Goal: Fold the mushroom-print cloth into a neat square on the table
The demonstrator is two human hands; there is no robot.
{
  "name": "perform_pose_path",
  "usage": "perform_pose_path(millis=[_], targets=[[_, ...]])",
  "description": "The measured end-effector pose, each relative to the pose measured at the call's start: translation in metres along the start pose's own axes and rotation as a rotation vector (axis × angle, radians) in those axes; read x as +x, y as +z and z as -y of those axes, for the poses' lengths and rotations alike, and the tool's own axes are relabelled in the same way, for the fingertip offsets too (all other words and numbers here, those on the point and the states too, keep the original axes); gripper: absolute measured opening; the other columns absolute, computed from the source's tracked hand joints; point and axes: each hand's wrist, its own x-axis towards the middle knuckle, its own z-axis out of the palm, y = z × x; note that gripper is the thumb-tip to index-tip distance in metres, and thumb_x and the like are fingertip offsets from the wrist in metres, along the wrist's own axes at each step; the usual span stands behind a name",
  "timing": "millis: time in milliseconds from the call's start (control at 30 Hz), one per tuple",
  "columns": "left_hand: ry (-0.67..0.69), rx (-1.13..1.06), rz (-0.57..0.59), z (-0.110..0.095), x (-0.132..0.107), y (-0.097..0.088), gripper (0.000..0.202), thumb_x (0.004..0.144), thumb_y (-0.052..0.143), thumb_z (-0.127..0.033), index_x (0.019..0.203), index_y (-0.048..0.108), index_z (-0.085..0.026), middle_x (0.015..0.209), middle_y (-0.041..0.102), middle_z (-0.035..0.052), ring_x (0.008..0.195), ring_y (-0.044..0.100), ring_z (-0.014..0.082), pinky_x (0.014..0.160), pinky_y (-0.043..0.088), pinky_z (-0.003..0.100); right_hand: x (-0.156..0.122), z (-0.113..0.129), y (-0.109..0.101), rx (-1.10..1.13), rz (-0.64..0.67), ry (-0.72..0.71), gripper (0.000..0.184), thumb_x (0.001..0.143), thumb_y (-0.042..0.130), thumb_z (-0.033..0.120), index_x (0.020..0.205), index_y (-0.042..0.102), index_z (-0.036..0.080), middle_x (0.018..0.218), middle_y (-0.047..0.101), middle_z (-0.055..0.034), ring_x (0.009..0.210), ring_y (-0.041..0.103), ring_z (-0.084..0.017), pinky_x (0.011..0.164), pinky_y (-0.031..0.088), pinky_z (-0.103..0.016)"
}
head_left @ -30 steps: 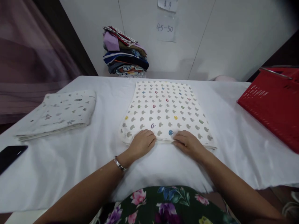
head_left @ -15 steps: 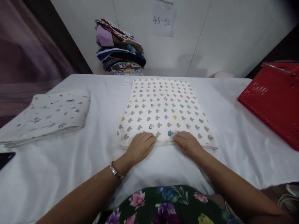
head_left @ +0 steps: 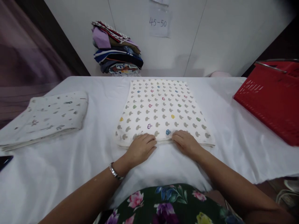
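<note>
A white cloth blanket (head_left: 161, 105) printed with grey and coloured mushrooms lies folded flat in front of me. At its near edge my left hand (head_left: 143, 147) has its fingers bent together over the fold, left of the middle. My right hand (head_left: 185, 143) grips the same edge a short way to the right, near a blue mushroom. Both thumbs are mostly hidden. On my left wrist sits a silver bracelet.
To the left lies another folded white cloth (head_left: 56, 115) with a plant-like print, near a dark flat object (head_left: 5, 161). Folded fabrics (head_left: 118, 53) are stacked behind the table (head_left: 102, 93). A red basket (head_left: 271, 96) stands at the right.
The whole view has shifted slightly. Both hands stay at the blanket's near edge, with hardly any movement against it.
</note>
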Motion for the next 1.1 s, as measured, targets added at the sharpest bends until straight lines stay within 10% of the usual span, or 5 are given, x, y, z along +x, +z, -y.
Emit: perform_pose_path(millis=[733, 1100], targets=[[-0.098, 0.101, -0.101, -0.001, 0.006, 0.007, 0.014, 0.089, 0.042, -0.017, 0.083, 0.055, -0.017, 0.082, 0.063, 0.0045, 0.078, 0.057, 0.0192, 0.07, 0.043, 0.034, -0.001, 0.002, 0.004, -0.023, -0.068, -0.028, 0.022, 0.088, 0.041, 0.011, 0.093, 0.061, 0.02, 0.104, 0.063, -0.0076, 0.091, 0.054, -0.021, 0.076, 0.044, -0.034], [0.075, 0.128, -0.176, -0.014, 0.004, 0.008, 0.023, 0.091, 0.04, -0.014, 0.092, 0.063, -0.02, 0.124, 0.057, 0.0065, 0.117, 0.048, 0.0215, 0.096, 0.039, 0.042, 0.003, 0.004, 0.004, -0.004, -0.127, 0.02, 0.023, 0.087, 0.041, 0.01, 0.098, 0.059, 0.019, 0.099, 0.064, -0.009, 0.09, 0.057, -0.022, 0.075, 0.047, -0.035]])
